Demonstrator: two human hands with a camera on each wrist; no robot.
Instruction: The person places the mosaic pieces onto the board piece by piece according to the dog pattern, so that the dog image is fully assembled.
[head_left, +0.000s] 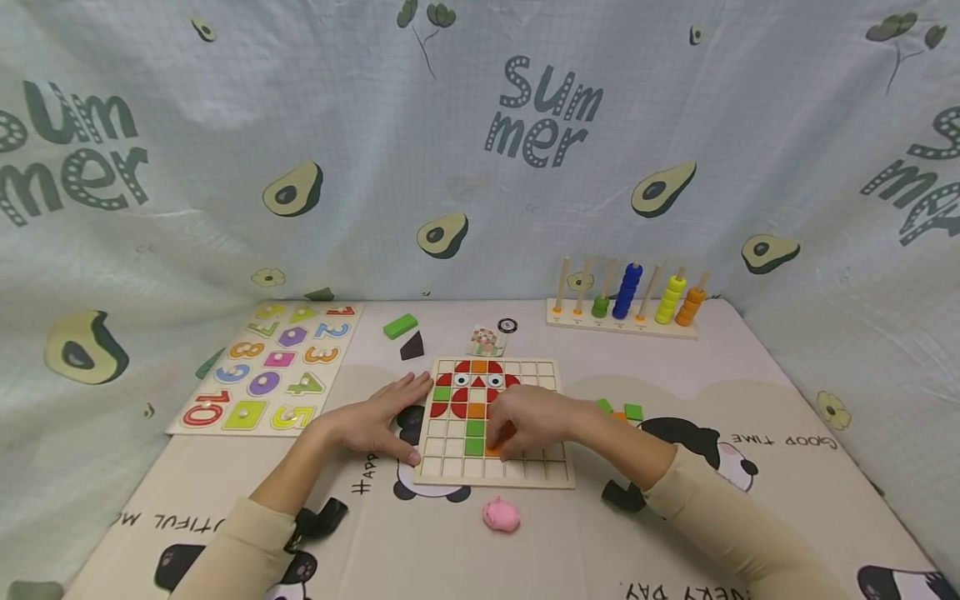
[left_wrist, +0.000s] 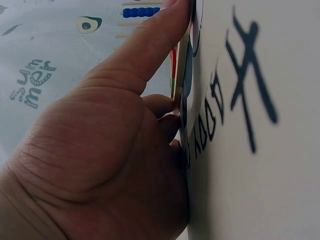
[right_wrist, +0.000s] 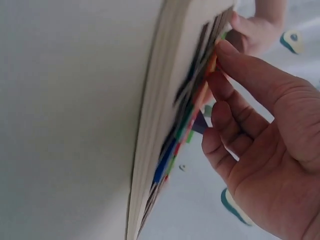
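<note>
A wooden grid board (head_left: 442, 472) lies mid-table, with red, green, orange and eye-printed tiles forming a figure in its upper left. My left hand (head_left: 377, 419) rests at the board's left side, fingers extended and thumb spread along the edge; the left wrist view shows the same hand (left_wrist: 105, 145) low against the tabletop. Over the grid, my right hand (head_left: 527, 421) pinches an orange tile (head_left: 492, 452) just right of two green tiles (head_left: 474, 437). In the right wrist view, that hand (right_wrist: 270, 125) has thumb and forefinger together at the board's surface; the fingers partly hide the tile.
Loose green tiles (head_left: 633, 412) lie right of the board, partly behind the right forearm. A pink pig figure (head_left: 501, 515) sits in front. Behind are a pattern card (head_left: 486, 342), a green block (head_left: 401, 326) and a bead-peg stand (head_left: 622, 321); a number puzzle (head_left: 258, 367) lies left.
</note>
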